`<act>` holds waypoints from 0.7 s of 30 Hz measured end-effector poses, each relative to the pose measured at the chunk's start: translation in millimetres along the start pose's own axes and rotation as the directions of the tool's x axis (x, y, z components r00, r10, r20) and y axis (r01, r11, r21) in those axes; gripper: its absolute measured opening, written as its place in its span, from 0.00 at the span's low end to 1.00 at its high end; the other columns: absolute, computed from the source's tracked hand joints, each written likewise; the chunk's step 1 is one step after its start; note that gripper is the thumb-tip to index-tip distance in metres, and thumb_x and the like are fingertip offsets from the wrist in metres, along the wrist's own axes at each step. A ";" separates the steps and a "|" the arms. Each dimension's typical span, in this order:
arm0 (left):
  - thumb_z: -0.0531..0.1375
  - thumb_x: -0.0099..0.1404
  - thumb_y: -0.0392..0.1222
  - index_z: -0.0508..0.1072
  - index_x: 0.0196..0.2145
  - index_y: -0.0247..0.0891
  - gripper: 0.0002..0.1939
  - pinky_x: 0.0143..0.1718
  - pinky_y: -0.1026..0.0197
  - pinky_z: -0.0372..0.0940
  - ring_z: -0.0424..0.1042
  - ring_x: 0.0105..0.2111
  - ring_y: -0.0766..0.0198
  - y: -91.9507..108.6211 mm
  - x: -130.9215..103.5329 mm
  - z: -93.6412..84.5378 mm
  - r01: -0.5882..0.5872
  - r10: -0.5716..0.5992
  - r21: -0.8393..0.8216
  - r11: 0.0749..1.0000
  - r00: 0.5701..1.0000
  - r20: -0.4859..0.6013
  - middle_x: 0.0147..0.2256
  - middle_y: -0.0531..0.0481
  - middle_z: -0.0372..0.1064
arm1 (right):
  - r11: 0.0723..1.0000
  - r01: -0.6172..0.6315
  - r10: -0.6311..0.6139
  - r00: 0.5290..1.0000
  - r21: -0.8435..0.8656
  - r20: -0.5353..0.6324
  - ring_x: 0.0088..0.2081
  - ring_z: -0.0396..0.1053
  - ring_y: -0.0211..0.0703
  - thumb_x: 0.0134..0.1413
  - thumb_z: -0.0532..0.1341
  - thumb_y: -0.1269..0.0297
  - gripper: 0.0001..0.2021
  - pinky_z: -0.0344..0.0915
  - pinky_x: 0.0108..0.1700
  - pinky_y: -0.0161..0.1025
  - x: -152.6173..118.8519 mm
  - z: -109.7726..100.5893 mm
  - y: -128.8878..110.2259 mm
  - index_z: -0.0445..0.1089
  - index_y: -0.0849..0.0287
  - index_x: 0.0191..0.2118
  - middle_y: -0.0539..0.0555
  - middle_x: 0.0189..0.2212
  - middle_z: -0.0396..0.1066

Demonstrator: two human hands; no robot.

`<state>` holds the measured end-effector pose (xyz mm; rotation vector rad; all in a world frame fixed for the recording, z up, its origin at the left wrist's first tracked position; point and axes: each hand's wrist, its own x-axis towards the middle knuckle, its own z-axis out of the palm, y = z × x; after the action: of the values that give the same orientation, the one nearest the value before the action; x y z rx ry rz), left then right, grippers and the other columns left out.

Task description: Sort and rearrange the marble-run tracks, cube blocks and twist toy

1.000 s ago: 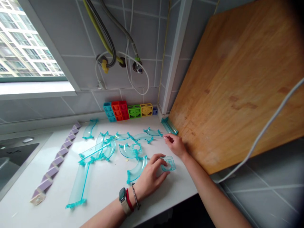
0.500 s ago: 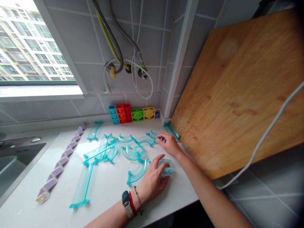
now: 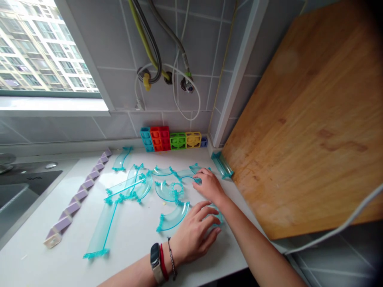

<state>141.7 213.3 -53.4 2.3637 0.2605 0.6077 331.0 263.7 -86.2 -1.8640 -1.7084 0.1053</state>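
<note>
My left hand [image 3: 197, 228], with a watch and bracelets at the wrist, hovers low over the counter's front part. Its fingers are spread and partly cover a clear teal square piece [image 3: 220, 217]. A curved teal track piece [image 3: 173, 218] lies just left of it. Farther back, the thumb and fingers of my right hand [image 3: 210, 186] close around the right end of another curved track piece [image 3: 184, 174]. Behind those fingertips sits a short teal piece [image 3: 194, 168], partly hidden. More curved track [image 3: 164, 192] with a round-holed connector [image 3: 177, 189] rests to the left.
Straight teal tracks [image 3: 101, 229] and a lilac zigzag strip [image 3: 80, 194] lie at left, near the sink [image 3: 32, 187]. Coloured cube blocks [image 3: 178, 140] stand along the back wall. A wooden board [image 3: 299, 131] leans at right, a teal trough [image 3: 222, 165] at its foot.
My right hand has come down from the short piece to the end of the curved track beside it. My left hand has moved slightly, covering more of the square piece. The view has shifted.
</note>
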 end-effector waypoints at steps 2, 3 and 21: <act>0.56 0.74 0.40 0.73 0.50 0.43 0.10 0.65 0.46 0.63 0.62 0.65 0.52 0.9 -0.5 -0.5 -0.009 0.009 0.001 1.000 1.000 -0.011 0.54 0.44 0.73 | 0.999 -0.020 0.021 0.999 0.028 -0.045 0.49 0.74 0.52 0.56 0.68 0.67 0.09 0.70 0.57 0.46 1.1 -2.1 4.0 0.82 0.55 0.43 0.58 0.45 0.76; 0.56 0.74 0.39 0.73 0.50 0.44 0.10 0.65 0.46 0.63 0.62 0.65 0.51 1.0 -0.7 -0.9 -0.012 0.012 -0.001 1.000 1.000 -0.016 0.54 0.44 0.73 | 0.999 -0.027 0.030 0.997 0.040 -0.068 0.50 0.74 0.53 0.56 0.68 0.67 0.09 0.70 0.57 0.46 1.8 -2.8 6.1 0.82 0.55 0.43 0.59 0.46 0.76; 0.56 0.77 0.46 0.69 0.55 0.41 0.13 0.58 0.50 0.70 0.74 0.54 0.56 -10.3 -1.3 -1.2 0.215 -0.365 -0.542 0.812 0.913 -0.184 0.53 0.41 0.73 | 0.599 -0.279 0.365 0.929 0.751 0.054 0.24 0.73 0.43 0.55 0.66 0.38 0.26 0.74 0.30 0.37 6.7 -14.3 3.4 0.77 0.60 0.28 0.54 0.20 0.75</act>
<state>139.7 221.3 -59.9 1.6749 0.5134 0.7528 341.5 264.6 -73.9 -1.4517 -0.9706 0.7390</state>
